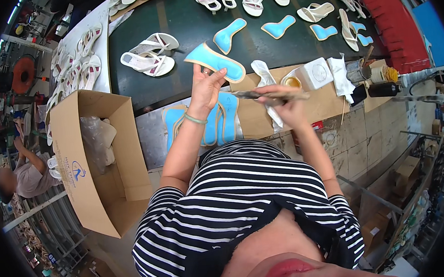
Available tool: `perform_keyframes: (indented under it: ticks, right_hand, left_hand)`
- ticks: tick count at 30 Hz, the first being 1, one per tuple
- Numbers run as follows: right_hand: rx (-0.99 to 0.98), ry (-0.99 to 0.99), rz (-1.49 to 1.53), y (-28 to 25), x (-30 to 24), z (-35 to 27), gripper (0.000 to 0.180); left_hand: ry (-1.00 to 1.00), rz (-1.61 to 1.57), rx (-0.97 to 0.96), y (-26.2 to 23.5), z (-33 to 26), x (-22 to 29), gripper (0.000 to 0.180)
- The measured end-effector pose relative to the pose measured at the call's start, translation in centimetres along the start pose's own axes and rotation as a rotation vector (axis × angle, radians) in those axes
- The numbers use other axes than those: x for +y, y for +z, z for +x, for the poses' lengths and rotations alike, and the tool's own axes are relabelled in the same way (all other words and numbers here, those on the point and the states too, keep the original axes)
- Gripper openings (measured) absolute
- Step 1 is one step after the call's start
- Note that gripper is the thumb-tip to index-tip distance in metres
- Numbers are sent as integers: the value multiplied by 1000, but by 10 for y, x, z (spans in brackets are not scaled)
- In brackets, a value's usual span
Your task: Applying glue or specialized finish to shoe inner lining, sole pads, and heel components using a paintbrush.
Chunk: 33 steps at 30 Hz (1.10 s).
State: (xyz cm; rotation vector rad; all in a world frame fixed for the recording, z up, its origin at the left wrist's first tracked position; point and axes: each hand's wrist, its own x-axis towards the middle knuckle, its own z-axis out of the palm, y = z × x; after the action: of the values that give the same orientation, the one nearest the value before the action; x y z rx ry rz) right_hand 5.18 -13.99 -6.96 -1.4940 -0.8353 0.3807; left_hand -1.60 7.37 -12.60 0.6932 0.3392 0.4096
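Left hand holds a blue insole, right hand a brush.

The left hand [205, 85] has its grip closed on a blue shoe insole [215, 61], lifted above the desk [172, 18]; the right hand [286, 105] is clenched round a brush [265, 95] just beside it. More blue insoles [221, 120] lie below, a glue pot [292, 82] near, a cardboard box [92, 163] to the left.
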Motion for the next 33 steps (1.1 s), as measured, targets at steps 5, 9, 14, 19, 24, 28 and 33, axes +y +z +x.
perform_keyframes:
  ticks: [5, 9, 14, 19, 24, 28, 33]
  right_hand:
    - [-136, 155, 72, -40, -28, 38, 17]
    - [-306, 164, -19, -34, -29, 68, 14]
    - [-168, 7, -263, -26, -25, 80, 14]
    - [97, -40, -548, -32, -11, 71, 16]
    - [187, 272, -613, -96, 37, 27, 20]
    - [315, 388, -706, -125, 115, -14, 23]
    - [423, 300, -729, -110, 124, -25, 19]
  left_hand:
    - [-189, 210, -262, 2, -9, 14, 82]
    - [-309, 254, -461, 18, -21, 23, 81]
    - [-397, 207, -546, 11, -27, 22, 77]
    - [-461, 128, -478, -3, -27, 15, 76]
    - [-288, 529, -299, -27, -27, 25, 75]
    - [-136, 873, -129, -38, -20, 41, 78]
    - [184, 1166, 81, -23, -20, 71, 78]
